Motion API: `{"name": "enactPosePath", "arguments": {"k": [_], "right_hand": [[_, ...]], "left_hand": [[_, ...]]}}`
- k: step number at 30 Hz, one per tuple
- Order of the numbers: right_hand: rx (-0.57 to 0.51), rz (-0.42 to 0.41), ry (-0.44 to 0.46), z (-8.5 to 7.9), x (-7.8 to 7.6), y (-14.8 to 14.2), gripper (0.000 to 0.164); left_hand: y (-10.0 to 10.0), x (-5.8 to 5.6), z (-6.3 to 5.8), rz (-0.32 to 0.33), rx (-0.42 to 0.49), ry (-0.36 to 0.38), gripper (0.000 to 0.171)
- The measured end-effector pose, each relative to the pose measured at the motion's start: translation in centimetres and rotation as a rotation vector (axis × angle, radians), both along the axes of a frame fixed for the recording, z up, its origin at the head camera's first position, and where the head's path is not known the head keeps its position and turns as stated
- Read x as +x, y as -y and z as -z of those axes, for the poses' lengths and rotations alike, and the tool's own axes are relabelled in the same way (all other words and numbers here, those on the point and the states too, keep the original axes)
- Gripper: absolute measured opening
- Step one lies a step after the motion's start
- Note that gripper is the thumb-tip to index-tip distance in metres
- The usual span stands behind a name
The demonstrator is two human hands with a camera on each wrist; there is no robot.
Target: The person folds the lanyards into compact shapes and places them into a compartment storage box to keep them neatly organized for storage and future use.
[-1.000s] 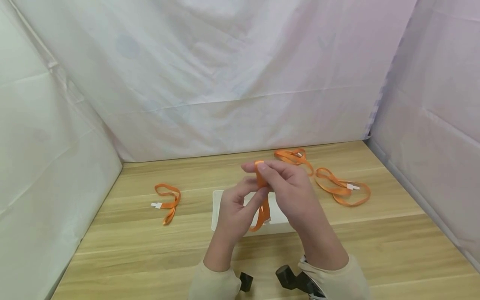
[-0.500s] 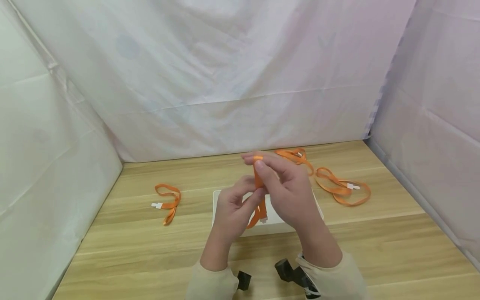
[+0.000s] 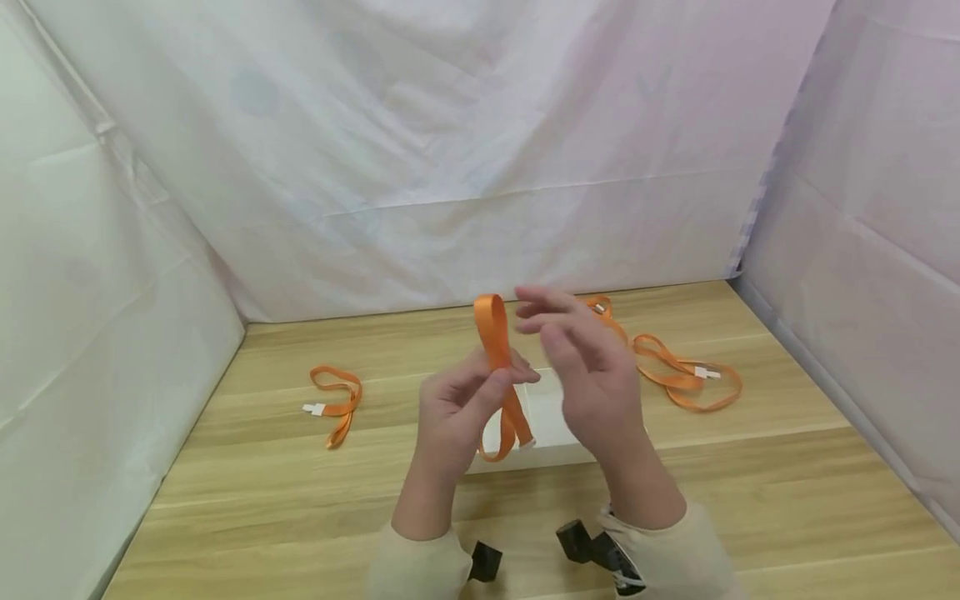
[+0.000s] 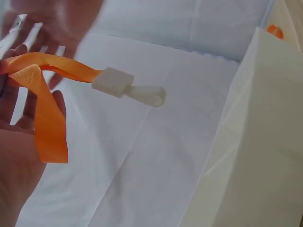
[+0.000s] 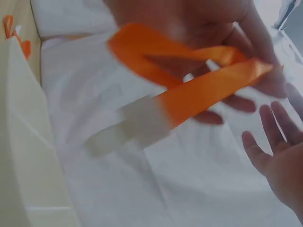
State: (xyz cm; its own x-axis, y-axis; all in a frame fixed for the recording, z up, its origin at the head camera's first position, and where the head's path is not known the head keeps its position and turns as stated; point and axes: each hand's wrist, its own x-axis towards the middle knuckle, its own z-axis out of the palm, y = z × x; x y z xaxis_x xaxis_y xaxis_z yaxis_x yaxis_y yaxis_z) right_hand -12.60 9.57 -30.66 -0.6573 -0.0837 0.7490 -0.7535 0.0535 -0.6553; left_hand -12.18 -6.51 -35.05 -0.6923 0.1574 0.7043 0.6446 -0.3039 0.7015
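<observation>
Between thumb and fingers, my left hand [image 3: 459, 408] pinches a folded orange lanyard [image 3: 493, 333] near its middle. One loop stands up above the grip; another loop and the end with a white plastic clip [image 4: 125, 86] hang below it. My right hand [image 3: 600, 375] is just to the right, fingers spread and apart from the lanyard. In the right wrist view that hand's fingers [image 5: 279, 127] hold nothing. Under both hands sits a white box [image 3: 551, 417], partly hidden by them.
On the wooden table [image 3: 300, 517], a lanyard [image 3: 345, 408] lies at the left. Another lanyard [image 3: 686, 379] lies right of the box, and a third [image 3: 611, 321] behind the right hand. White cloth [image 3: 450, 150] hangs around the back and sides.
My right hand has let go of the lanyard's upper loop and moved off to the right, its fingers spreading. The left hand has shifted slightly left, still pinching the lanyard.
</observation>
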Motion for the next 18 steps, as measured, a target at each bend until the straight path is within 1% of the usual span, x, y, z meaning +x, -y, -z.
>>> {"name": "enactPosePath", "arguments": {"k": [1,2,3,4,5,6,8,9,11,12,14,16,17,18], "right_hand": [[-0.032,0.010,0.043,0.3,-0.1,-0.1,0.018],[-0.038,0.015,0.111,0.7,-0.1,-0.3,0.018],[-0.034,-0.008,0.187,1.0,-0.2,-0.5,0.016],[0.000,-0.038,0.268,1.3,-0.3,-0.7,0.014],[0.042,-0.093,0.354,1.7,-0.3,-0.9,0.012],[0.094,-0.161,0.433,2.0,-0.4,-1.1,0.015],[0.200,-0.295,0.568,2.5,-0.6,-1.4,0.029],[0.237,-0.358,0.607,2.8,-0.8,-1.4,0.036],[0.297,-0.446,0.659,3.3,-1.1,-1.4,0.042],[0.322,-0.475,0.670,3.5,-1.2,-1.3,0.041],[0.372,-0.502,0.685,3.9,-1.4,-1.1,0.034],[0.418,-0.494,0.692,4.2,-1.6,-0.8,0.027],[0.436,-0.473,0.692,4.3,-1.7,-0.7,0.026],[0.448,-0.433,0.695,4.4,-1.7,-0.6,0.026]], "left_hand": [[0.0,0.0,-0.2,0.005,0.015,-0.003,0.021],[0.1,0.0,-0.4,0.012,0.027,-0.008,0.022],[0.1,0.0,-0.5,0.014,0.039,-0.013,0.023],[0.2,-0.1,-0.7,0.015,0.049,-0.027,0.024],[0.2,-0.1,-0.8,0.015,0.057,-0.042,0.024],[0.3,-0.2,-0.8,0.019,0.067,-0.051,0.024],[0.4,-0.2,-0.9,0.013,0.075,-0.060,0.023],[0.4,-0.3,-0.9,0.011,0.076,-0.065,0.022],[0.4,-0.3,-1.0,0.035,0.089,-0.072,0.020],[0.4,-0.3,-1.0,0.051,0.098,-0.077,0.020],[0.4,-0.3,-1.1,0.081,0.112,-0.093,0.020],[0.4,-0.2,-1.2,0.110,0.124,-0.106,0.020],[0.4,-0.2,-1.3,0.122,0.131,-0.111,0.019],[0.4,-0.2,-1.4,0.129,0.134,-0.118,0.020]]}}
